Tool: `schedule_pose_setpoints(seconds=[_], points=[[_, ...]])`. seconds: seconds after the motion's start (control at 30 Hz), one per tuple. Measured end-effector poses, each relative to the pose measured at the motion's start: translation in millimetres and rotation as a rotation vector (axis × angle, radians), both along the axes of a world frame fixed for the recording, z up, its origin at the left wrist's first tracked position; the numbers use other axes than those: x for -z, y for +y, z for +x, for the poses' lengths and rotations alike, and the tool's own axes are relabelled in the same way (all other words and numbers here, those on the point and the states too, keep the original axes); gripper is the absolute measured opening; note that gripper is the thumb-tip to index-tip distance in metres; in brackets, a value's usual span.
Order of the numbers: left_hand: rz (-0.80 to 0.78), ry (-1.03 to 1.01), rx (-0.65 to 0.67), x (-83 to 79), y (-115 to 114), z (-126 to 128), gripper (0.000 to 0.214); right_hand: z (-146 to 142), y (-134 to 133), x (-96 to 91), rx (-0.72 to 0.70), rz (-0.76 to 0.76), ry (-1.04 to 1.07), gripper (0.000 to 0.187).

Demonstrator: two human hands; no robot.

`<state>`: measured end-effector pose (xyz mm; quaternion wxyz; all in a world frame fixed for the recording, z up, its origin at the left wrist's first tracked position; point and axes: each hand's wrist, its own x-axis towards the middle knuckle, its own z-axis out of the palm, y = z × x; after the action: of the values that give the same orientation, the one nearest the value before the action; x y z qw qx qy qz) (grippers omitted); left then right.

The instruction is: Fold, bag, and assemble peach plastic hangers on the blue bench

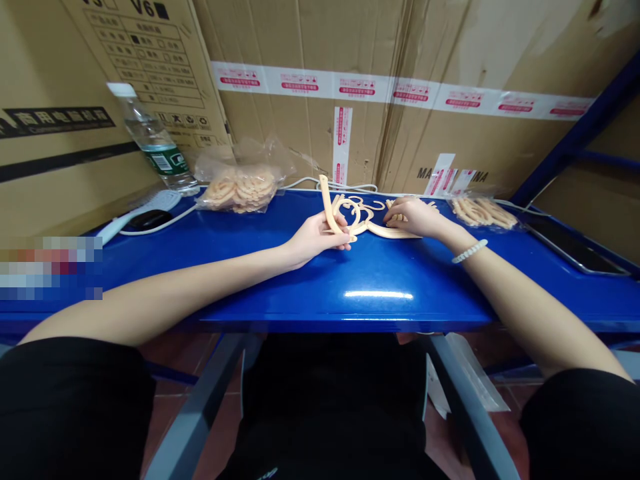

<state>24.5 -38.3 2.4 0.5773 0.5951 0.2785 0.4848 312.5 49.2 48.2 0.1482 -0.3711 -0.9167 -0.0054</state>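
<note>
My left hand (316, 237) is closed around a curved, pale beige strip (327, 203), which stands tilted up above the blue table. Just beyond its fingers lie a beige ring (356, 212) and several smaller curved pieces (371, 205). On the right, my right hand (411, 215) reaches down over more beige pieces, with its fingers bent and partly hidden by the palm. What its fingertips grip is hard to make out. A long curved beige piece (393, 232) lies flat on the table just below that hand.
Clear bags of beige pieces lie at the back left (245, 187) and right (483, 212). A water bottle (163, 150), a black mouse (150, 220) and a white-handled object (135, 212) are left. A dark tablet-like device (575, 247) lies right. Cardboard boxes (310, 40) wall the back.
</note>
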Motion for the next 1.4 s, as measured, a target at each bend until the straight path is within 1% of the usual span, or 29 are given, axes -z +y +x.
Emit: schedule_pose_setpoints(seconds=[0.1, 0.2, 0.27, 0.33, 0.37, 0.4, 0.47, 0.57, 0.63, 0.73, 0.8, 0.93, 1.0, 1.07, 1.17, 1.27, 1.33, 1.4], points=[[0.022, 0.013, 0.006, 0.8, 0.9, -0.6, 0.043, -3.5, 1.1, 4.1, 0.021, -0.002, 0.024, 0.014], [0.043, 0.021, 0.012, 1.6, 2.4, -0.8, 0.044, -4.8, -2.2, 1.3, 0.052, 0.008, 0.117, 0.013], [0.052, 0.008, 0.018, 1.7, 3.1, -0.3, 0.044, -5.6, -7.5, -4.3, 0.107, 0.063, 0.231, 0.013], [0.047, -0.010, 0.021, 1.3, 3.1, 0.4, 0.044, -7.8, -15.2, -11.8, 0.169, 0.129, 0.386, 0.011], [0.042, -0.017, 0.021, 0.9, 2.9, 0.7, 0.043, -9.5, -19.8, -15.8, 0.192, 0.135, 0.474, 0.010], [0.035, -0.021, 0.020, 0.4, 2.5, 0.9, 0.043, -11.7, -24.7, -19.7, 0.208, 0.108, 0.559, 0.009], [0.027, -0.022, 0.018, -0.7, 1.5, 1.2, 0.042, -16.4, -34.7, -26.6, 0.218, -0.024, 0.683, 0.008], [0.026, -0.021, 0.012, -1.6, 0.5, 1.2, 0.041, -22.9, -47.0, -32.6, 0.197, -0.243, 0.761, 0.008], [0.027, -0.022, 0.008, -1.4, 0.3, 1.3, 0.041, -26.1, -52.3, -33.3, 0.173, -0.347, 0.822, 0.013], [0.028, -0.027, 0.007, -0.5, 0.7, 1.6, 0.042, -30.9, -56.9, -32.1, 0.150, -0.475, 0.977, 0.021], [0.030, -0.029, 0.007, 0.0, 0.8, 1.9, 0.042, -35.0, -59.1, -31.3, 0.152, -0.551, 1.086, 0.023], [0.030, -0.027, 0.008, -0.6, 0.6, 2.0, 0.042, -44.3, -62.4, -30.7, 0.210, -0.692, 1.256, 0.013], [0.033, -0.031, 0.008, -1.1, 0.5, 1.9, 0.042, -48.1, -62.9, -29.7, 0.255, -0.750, 1.305, 0.007], [0.040, -0.033, 0.009, -1.3, 0.5, 1.6, 0.043, -50.9, -62.5, -27.9, 0.300, -0.803, 1.336, 0.008], [0.048, -0.023, 0.014, -0.7, 0.8, 1.4, 0.043, -54.2, -62.3, -24.8, 0.336, -0.887, 1.393, 0.014], [0.053, -0.019, 0.012, 0.8, 1.7, 1.5, 0.043, -58.6, -65.1, -23.2, 0.337, -0.966, 1.452, 0.027], [0.058, -0.020, 0.012, 1.7, 2.4, 1.5, 0.044, -62.4, -68.7, -22.8, 0.326, -1.025, 1.434, 0.031], [0.062, -0.018, 0.016, 2.5, 3.2, 1.2, 0.045, -66.2, -73.1, -21.7, 0.314, -1.073, 1.371, 0.025]])
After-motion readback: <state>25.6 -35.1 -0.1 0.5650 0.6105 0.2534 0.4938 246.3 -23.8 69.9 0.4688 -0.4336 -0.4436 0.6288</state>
